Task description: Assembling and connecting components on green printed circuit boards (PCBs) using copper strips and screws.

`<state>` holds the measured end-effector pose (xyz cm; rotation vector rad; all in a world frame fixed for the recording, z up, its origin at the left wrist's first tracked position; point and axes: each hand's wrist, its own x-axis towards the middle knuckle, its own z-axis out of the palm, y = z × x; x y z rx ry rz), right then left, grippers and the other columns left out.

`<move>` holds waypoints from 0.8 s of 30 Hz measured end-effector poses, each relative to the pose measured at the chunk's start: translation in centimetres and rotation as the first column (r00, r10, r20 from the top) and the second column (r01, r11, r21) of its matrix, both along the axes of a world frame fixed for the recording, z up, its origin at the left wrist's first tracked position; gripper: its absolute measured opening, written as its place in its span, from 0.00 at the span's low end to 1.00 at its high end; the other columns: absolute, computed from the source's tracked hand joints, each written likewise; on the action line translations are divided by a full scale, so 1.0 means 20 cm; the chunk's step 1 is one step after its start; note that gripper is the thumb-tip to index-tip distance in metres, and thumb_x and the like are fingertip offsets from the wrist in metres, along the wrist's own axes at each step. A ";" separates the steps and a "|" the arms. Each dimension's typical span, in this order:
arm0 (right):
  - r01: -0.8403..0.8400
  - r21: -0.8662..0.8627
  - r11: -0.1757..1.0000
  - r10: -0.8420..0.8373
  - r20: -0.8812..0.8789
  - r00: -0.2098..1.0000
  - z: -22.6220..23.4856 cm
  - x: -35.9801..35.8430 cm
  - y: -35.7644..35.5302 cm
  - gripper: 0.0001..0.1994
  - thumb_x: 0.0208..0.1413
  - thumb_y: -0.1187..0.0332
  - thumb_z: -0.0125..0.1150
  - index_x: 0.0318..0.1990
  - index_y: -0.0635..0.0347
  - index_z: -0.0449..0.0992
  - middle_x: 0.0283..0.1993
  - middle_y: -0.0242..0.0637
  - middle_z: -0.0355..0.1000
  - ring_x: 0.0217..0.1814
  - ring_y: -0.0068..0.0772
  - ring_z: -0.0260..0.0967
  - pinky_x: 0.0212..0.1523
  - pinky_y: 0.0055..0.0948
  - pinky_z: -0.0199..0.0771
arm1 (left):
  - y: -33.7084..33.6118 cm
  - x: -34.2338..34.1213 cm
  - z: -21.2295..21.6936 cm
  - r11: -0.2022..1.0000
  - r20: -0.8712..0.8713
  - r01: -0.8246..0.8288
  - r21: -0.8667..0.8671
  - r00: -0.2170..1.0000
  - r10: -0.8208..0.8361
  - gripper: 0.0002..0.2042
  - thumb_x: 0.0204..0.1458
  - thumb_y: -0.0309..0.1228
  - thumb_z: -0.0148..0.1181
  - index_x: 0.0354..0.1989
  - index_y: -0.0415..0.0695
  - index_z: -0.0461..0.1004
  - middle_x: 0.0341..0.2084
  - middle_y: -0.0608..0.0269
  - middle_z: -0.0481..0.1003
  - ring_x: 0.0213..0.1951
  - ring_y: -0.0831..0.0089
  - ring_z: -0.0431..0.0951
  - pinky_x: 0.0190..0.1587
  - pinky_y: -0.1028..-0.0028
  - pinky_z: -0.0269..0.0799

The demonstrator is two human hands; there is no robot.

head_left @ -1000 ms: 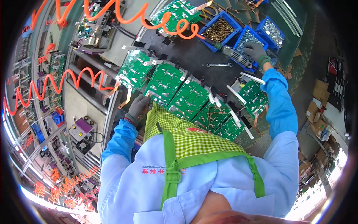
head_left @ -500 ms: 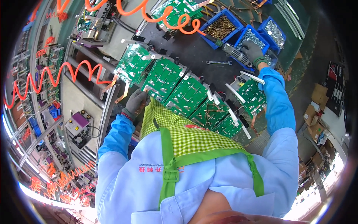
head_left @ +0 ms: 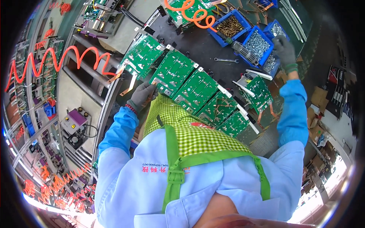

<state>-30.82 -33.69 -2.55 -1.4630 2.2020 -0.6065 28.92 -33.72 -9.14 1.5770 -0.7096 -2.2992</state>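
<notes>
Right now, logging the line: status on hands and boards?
Left hand on circuit board edge. Right hand over blue screw bin. Nothing blocking.

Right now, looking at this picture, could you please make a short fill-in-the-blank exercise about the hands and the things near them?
1. The right hand reaches into a ____ bin of silver screws.
2. The left hand touches the edge of a ____ circuit board.
3. Both hands wear ____ gloves.
4. The coiled hose above the boards is ____.

Missing words: blue; green; grey; orange
</notes>
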 end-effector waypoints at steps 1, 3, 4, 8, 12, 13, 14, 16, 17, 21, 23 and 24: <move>0.011 -0.084 0.996 -0.002 0.099 0.995 0.19 0.13 -0.01 0.12 0.55 0.61 0.57 0.38 0.60 0.71 0.33 0.39 0.72 0.32 0.34 0.70 0.33 0.29 0.69 | -0.01 0.00 0.01 1.000 0.002 -0.001 0.000 1.000 0.001 0.09 0.56 0.32 0.54 0.36 0.38 0.69 0.25 0.63 0.71 0.23 0.79 0.71 0.25 0.80 0.68; 0.042 -0.160 0.986 -0.008 0.205 0.979 0.45 0.48 0.07 0.11 0.54 0.62 0.58 0.38 0.60 0.71 0.31 0.36 0.71 0.30 0.29 0.69 0.32 0.26 0.68 | -0.03 -0.01 0.04 0.996 -0.061 0.078 -0.052 0.995 -0.081 0.10 0.55 0.34 0.55 0.35 0.38 0.69 0.25 0.63 0.71 0.23 0.79 0.71 0.24 0.80 0.68; -0.053 -0.214 0.975 0.096 0.200 0.975 0.51 0.65 0.09 0.10 0.54 0.63 0.58 0.38 0.60 0.71 0.31 0.34 0.70 0.30 0.25 0.67 0.32 0.25 0.68 | -0.03 0.02 0.01 0.994 -0.092 0.095 -0.045 0.991 -0.098 0.10 0.55 0.33 0.55 0.35 0.38 0.69 0.24 0.63 0.71 0.23 0.79 0.70 0.24 0.80 0.67; -0.338 -0.288 0.896 0.413 0.258 0.874 0.46 1.45 0.17 0.08 0.52 0.68 0.58 0.38 0.59 0.72 0.35 0.37 0.69 0.33 0.34 0.69 0.35 0.31 0.69 | -0.05 0.04 -0.07 0.989 -0.156 0.123 -0.077 0.979 -0.133 0.08 0.54 0.30 0.54 0.34 0.38 0.69 0.24 0.63 0.71 0.23 0.79 0.70 0.24 0.80 0.66; -0.424 -0.250 0.871 0.479 0.237 0.845 0.08 1.97 0.19 0.08 0.51 0.66 0.57 0.35 0.61 0.72 0.31 0.44 0.70 0.35 0.44 0.70 0.37 0.35 0.70 | -0.09 0.00 -0.02 0.959 -0.127 0.224 -0.174 0.960 -0.248 0.07 0.53 0.31 0.54 0.32 0.39 0.70 0.21 0.63 0.72 0.19 0.80 0.69 0.22 0.81 0.63; -0.407 -0.226 0.885 0.459 0.275 0.845 -0.03 2.04 0.17 0.08 0.52 0.65 0.57 0.35 0.60 0.73 0.32 0.44 0.71 0.35 0.44 0.70 0.36 0.35 0.70 | -0.08 -0.01 -0.02 0.961 -0.110 0.199 -0.191 0.969 -0.222 0.07 0.53 0.31 0.54 0.32 0.39 0.70 0.21 0.64 0.72 0.19 0.80 0.69 0.21 0.80 0.63; -0.397 -0.201 0.895 0.443 0.311 0.841 -0.11 2.10 0.15 0.09 0.52 0.64 0.57 0.34 0.60 0.73 0.32 0.44 0.72 0.35 0.44 0.71 0.36 0.36 0.70 | -0.08 0.01 -0.06 0.953 -0.111 0.222 -0.207 0.962 -0.248 0.07 0.53 0.31 0.55 0.32 0.40 0.70 0.21 0.64 0.72 0.19 0.80 0.69 0.21 0.80 0.63; -0.375 -0.136 0.917 0.399 0.318 0.860 -0.20 2.15 0.13 0.09 0.51 0.64 0.57 0.34 0.59 0.73 0.32 0.44 0.72 0.35 0.45 0.71 0.36 0.37 0.70 | -0.08 0.03 -0.09 0.947 -0.121 0.225 -0.228 0.959 -0.257 0.08 0.53 0.32 0.55 0.32 0.40 0.70 0.21 0.64 0.72 0.19 0.80 0.69 0.21 0.80 0.63; -0.341 -0.072 0.937 0.346 0.317 0.883 -0.21 2.16 0.12 0.09 0.50 0.63 0.58 0.33 0.57 0.73 0.32 0.44 0.72 0.35 0.47 0.71 0.36 0.39 0.70 | -0.08 0.03 -0.09 0.952 -0.129 0.225 -0.205 0.958 -0.254 0.08 0.53 0.33 0.55 0.33 0.41 0.70 0.21 0.66 0.72 0.18 0.82 0.68 0.20 0.82 0.62; -0.302 0.000 0.953 0.295 0.207 0.933 -0.23 2.20 0.12 0.08 0.49 0.63 0.58 0.34 0.55 0.74 0.32 0.43 0.73 0.35 0.47 0.71 0.37 0.39 0.71 | -0.08 0.03 -0.08 0.963 -0.152 0.210 -0.167 0.960 -0.235 0.07 0.53 0.33 0.56 0.35 0.42 0.70 0.21 0.67 0.72 0.17 0.82 0.68 0.18 0.83 0.62; -0.288 -0.005 0.958 0.284 0.181 0.942 -0.24 2.22 0.12 0.09 0.49 0.63 0.58 0.35 0.55 0.75 0.33 0.43 0.73 0.34 0.45 0.72 0.36 0.37 0.71 | -0.07 0.02 -0.14 0.974 -0.210 0.166 -0.154 0.958 -0.197 0.07 0.53 0.32 0.57 0.34 0.42 0.70 0.21 0.67 0.72 0.18 0.82 0.69 0.18 0.83 0.62; -0.268 -0.010 0.963 0.266 0.156 0.951 -0.24 2.22 0.12 0.09 0.49 0.63 0.58 0.37 0.55 0.75 0.33 0.42 0.74 0.33 0.43 0.72 0.35 0.36 0.72 | -0.07 0.03 -0.14 0.975 -0.220 0.161 -0.151 0.956 -0.192 0.07 0.53 0.31 0.57 0.34 0.42 0.70 0.21 0.66 0.72 0.18 0.82 0.69 0.18 0.83 0.63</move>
